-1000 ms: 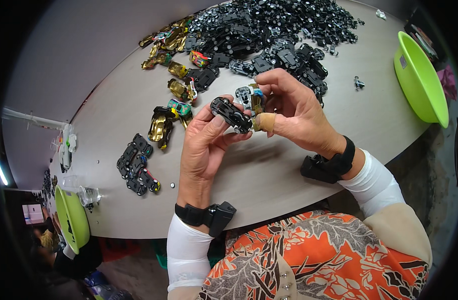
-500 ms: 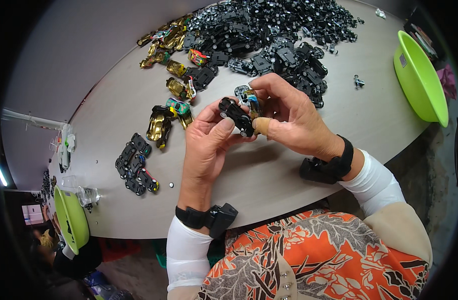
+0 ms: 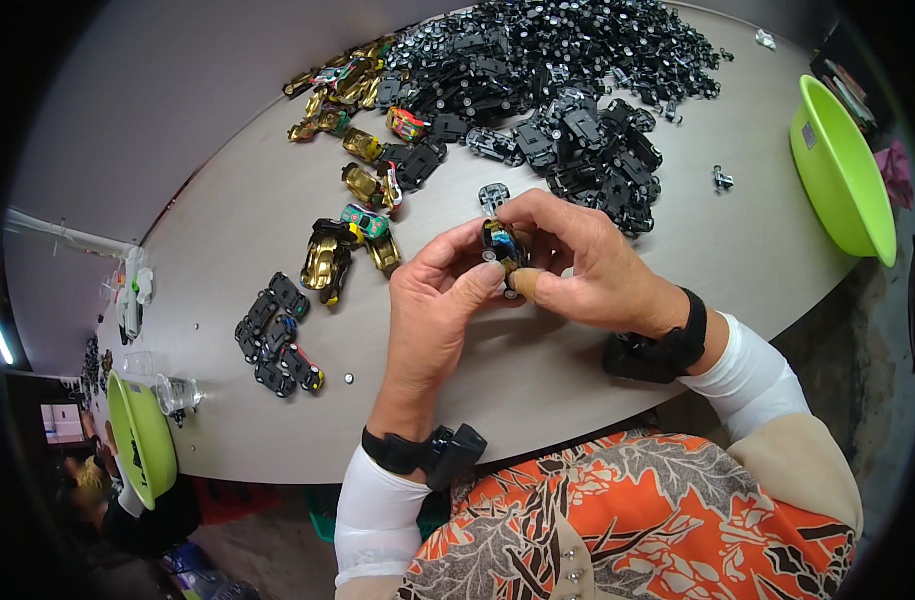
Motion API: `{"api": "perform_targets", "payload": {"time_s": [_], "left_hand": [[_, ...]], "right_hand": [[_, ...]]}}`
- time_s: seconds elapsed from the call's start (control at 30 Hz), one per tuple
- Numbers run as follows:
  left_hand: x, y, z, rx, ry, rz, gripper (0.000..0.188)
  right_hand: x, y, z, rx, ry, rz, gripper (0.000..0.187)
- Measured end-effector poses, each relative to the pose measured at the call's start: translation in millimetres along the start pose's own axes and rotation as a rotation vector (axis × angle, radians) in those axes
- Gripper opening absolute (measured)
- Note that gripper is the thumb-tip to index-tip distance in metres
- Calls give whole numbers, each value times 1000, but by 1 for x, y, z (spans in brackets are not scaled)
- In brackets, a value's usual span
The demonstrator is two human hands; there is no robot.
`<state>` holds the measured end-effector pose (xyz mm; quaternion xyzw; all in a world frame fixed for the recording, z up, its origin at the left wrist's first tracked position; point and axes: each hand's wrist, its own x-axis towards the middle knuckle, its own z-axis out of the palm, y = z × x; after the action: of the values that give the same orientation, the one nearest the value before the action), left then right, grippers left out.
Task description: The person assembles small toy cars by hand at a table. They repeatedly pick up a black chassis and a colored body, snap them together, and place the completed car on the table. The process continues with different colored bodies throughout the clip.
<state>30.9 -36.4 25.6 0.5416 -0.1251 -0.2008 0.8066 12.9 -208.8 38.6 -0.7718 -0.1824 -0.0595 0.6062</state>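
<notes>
Over the table, my two hands grip one small toy car between them. Its dark base and its shiny gold and blue body are pressed together, with small wheels showing on the side. My left hand is closed round it, thumb against the near side. My right hand pinches it from the other side; a tan bandage wraps its thumb. Fingers hide much of the car. Just beyond the fingertips, a grey toy car base appears to lie on the table.
A large heap of black car bases and wheel parts covers the far side. Gold car bodies lie left of my hands, near a cluster of dark cars. Green basins stand right and left. A clear cup sits far left.
The dark base and the gold body, held side by side before, are now brought together. My hands have closed in on each other, and the view has shifted slightly.
</notes>
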Motion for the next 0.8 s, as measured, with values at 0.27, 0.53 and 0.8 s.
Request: {"api": "perform_targets", "payload": {"time_s": [0.27, 0.53, 0.8], "left_hand": [[1, -2, -4, 19, -38, 22, 34], [1, -7, -2, 132, -57, 60, 34], [0, -4, -6, 115, -53, -22, 35]], "right_hand": [[0, 2, -4, -11, -38, -27, 24], [-1, 9, -1, -61, 34, -78, 18], [2, 10, -5, 8, 16, -71, 25]]}}
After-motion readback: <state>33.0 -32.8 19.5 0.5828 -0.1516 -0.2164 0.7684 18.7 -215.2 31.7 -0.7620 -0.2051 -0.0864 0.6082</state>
